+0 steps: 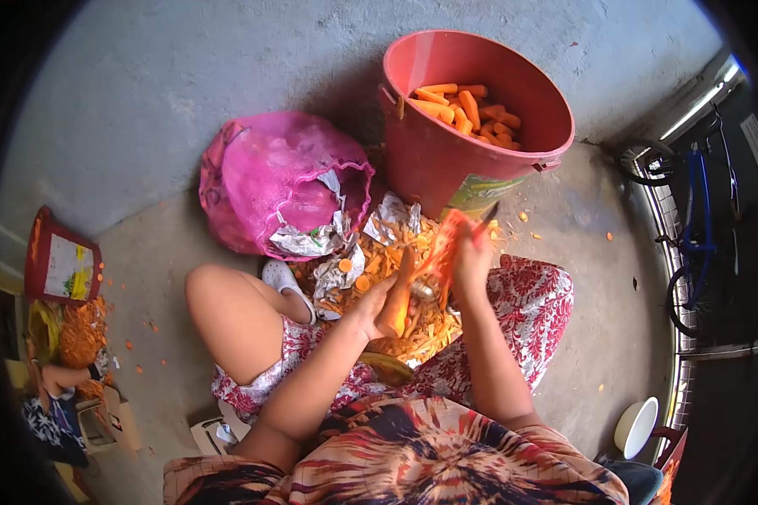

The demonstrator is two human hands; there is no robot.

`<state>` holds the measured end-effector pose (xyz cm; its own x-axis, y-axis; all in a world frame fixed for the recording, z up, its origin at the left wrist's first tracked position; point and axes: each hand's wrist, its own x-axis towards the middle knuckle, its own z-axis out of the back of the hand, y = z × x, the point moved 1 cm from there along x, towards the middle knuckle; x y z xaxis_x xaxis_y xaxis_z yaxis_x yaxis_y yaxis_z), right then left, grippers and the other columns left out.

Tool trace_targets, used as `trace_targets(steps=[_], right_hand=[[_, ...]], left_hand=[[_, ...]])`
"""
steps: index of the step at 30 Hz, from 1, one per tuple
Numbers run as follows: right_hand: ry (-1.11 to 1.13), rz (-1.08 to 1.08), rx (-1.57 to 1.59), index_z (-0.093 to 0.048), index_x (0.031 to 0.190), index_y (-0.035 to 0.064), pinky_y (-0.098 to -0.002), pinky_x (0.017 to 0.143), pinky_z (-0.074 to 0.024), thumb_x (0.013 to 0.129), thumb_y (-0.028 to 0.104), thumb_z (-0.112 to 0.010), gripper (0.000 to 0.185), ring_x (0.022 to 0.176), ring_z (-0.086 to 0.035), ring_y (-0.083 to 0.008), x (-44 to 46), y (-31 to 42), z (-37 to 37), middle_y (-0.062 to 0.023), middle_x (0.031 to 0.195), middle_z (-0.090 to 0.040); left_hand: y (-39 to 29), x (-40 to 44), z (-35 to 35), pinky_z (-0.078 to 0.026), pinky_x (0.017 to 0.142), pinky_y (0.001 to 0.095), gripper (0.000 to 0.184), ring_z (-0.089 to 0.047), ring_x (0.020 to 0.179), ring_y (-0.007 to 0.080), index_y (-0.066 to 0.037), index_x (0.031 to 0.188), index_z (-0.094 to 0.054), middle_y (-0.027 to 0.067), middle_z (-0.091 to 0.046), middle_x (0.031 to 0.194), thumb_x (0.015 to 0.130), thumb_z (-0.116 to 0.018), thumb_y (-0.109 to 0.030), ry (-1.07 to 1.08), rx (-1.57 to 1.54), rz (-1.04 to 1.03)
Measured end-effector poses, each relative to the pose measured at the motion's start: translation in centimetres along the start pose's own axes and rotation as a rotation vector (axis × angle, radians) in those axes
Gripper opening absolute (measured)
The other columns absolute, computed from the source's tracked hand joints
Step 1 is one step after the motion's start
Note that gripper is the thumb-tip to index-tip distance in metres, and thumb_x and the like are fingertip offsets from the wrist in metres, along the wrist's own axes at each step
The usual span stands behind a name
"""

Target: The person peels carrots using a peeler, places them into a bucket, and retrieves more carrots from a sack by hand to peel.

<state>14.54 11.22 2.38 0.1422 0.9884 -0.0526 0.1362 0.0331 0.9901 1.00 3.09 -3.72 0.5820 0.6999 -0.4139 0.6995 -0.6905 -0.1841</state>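
My left hand (372,310) is closed round the thick end of a carrot (395,311), which points up and away from me. Just to its right, my right hand (473,257) is closed on a red-orange tool, seemingly a peeler (478,231), smeared by motion. Orange strips blur between the two hands, so I cannot tell whether the blade touches the carrot. Beneath them, a heap of carrot peelings (377,263) with cut carrot ends and crumpled newspaper (393,220) lies on the floor between my legs.
A large red tub (429,168) holding peeled carrots (472,114) stands beyond the heap. Left of it lies a pink mesh sack (261,181). Another person's arm (66,376) shows at far left near a red bucket (59,257). A blue bicycle (693,227) and white basin (636,427) are right.
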Motion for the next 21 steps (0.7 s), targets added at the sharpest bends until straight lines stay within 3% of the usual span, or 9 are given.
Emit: trace_targets(steps=[2, 5, 11, 14, 15, 16, 17, 18, 21], right_hand=[[0.107, -0.095, -0.014, -0.056, 0.086, 0.004, -0.0186, 0.041, -0.028, 0.088, 0.02, -0.042, 0.021, 0.049, -0.038, -0.0021, -2.1, -0.3, -1.1, 0.0054, 0.057, -0.045], [0.154, 0.033, -0.208, -0.052, 0.075, 0.0044, -0.0205, 0.042, -0.0305, 0.088, 0.018, -0.043, 0.02, 0.048, -0.037, -0.0034, -3.2, -1.5, -2.0, 0.0045, 0.054, -0.042], [0.202, 0.073, -0.419, -0.049, 0.067, 0.0023, -0.024, 0.045, -0.0336, 0.086, 0.015, -0.044, 0.023, 0.051, -0.039, -0.0062, -3.2, -2.2, -2.1, 0.0008, 0.057, -0.046], [0.086, 0.2, -0.464, -0.048, 0.072, 0.001, -0.0318, 0.051, -0.0395, 0.073, -0.004, -0.04, 0.01, 0.05, -0.043, -0.0194, -1.8, -4.4, -1.4, -0.0123, 0.056, -0.049], [0.025, 0.316, -0.426, -0.056, 0.082, 0.0029, -0.0321, 0.056, -0.0417, 0.069, -0.006, -0.035, 0.026, 0.055, -0.05, -0.0244, -0.8, -4.3, -1.1, -0.0152, 0.064, -0.055], [-0.061, 0.152, -0.472, -0.058, 0.09, 0.0046, -0.0325, 0.06, -0.0428, 0.072, -0.004, -0.037, 0.03, 0.06, -0.055, -0.0251, -0.1, -2.5, -0.7, -0.0169, 0.07, -0.057], [-0.157, 0.363, -0.471, -0.057, 0.083, 0.0025, -0.034, 0.059, -0.0424, 0.074, -0.001, -0.039, 0.02, 0.059, -0.055, -0.0267, 2.5, -4.4, 0.6, -0.0173, 0.068, -0.056], [-0.293, 0.213, -0.713, -0.054, 0.079, 0.0009, -0.0358, 0.058, -0.0413, 0.08, 0.006, -0.041, 0.014, 0.061, -0.054, -0.0291, 2.7, -1.5, 0.8, -0.0182, 0.068, -0.056], [-0.387, 0.274, -0.693, -0.053, 0.081, -0.0005, -0.0337, 0.053, -0.0394, 0.085, 0.018, -0.039, 0.024, 0.055, -0.049, -0.021, 4.6, -3.2, 2.6, -0.0128, 0.06, -0.051]], left_hand=[[-0.4, 0.0, -0.9, -0.048, 0.053, 0.0305, 0.034, -0.057, 0.064, 0.0177, -0.006, 0.097, -0.051, 0.0079, -0.058, 0.08, 0.086, -0.037, -0.035, -0.068, 0.053, -0.05], [-0.2, 0.7, -0.3, -0.05, 0.06, 0.0311, 0.03, -0.059, 0.07, 0.0176, -0.005, 0.097, -0.051, 0.0072, -0.059, 0.085, 0.088, -0.033, -0.027, -0.053, -0.017, -0.093], [-0.2, -0.2, -1.8, -0.047, 0.058, 0.0283, 0.026, -0.056, 0.069, 0.0142, -0.005, 0.093, -0.051, 0.0047, -0.056, 0.08, 0.086, -0.037, -0.026, -0.171, -0.044, -0.107], [0.0, -0.4, -0.6, -0.044, 0.054, 0.0283, 0.027, -0.053, 0.064, 0.0157, -0.007, 0.09, -0.051, 0.0041, -0.053, 0.074, 0.085, -0.039, -0.031, -0.084, 0.008, 0.03], [0.2, -0.3, -0.1, -0.043, 0.053, 0.0282, 0.027, -0.052, 0.063, 0.0162, -0.008, 0.09, -0.051, 0.0039, -0.052, 0.072, 0.085, -0.04, -0.032, -0.026, 0.032, 0.096], [0.3, -0.2, 0.2, -0.043, 0.052, 0.0285, 0.03, -0.05, 0.065, 0.0177, -0.008, 0.091, -0.05, 0.0056, -0.051, 0.075, 0.085, -0.039, -0.034, 0.028, 0.009, 0.161], [0.4, -0.2, 0.4, -0.042, 0.051, 0.0288, 0.032, -0.049, 0.067, 0.0192, -0.007, 0.093, -0.05, 0.0073, -0.05, 0.078, 0.084, -0.039, -0.036, 0.082, -0.013, 0.225], [0.6, -0.2, 0.6, -0.042, 0.05, 0.0291, 0.034, -0.047, 0.069, 0.0206, -0.007, 0.094, -0.049, 0.0089, -0.049, 0.081, 0.084, -0.038, -0.038, 0.135, -0.036, 0.288], [0.7, -0.6, 0.2, -0.046, 0.055, 0.0325, 0.035, -0.049, 0.076, 0.0214, -0.005, 0.094, -0.048, 0.0114, -0.049, 0.086, 0.084, -0.04, -0.037, 0.092, 0.015, 0.219]])
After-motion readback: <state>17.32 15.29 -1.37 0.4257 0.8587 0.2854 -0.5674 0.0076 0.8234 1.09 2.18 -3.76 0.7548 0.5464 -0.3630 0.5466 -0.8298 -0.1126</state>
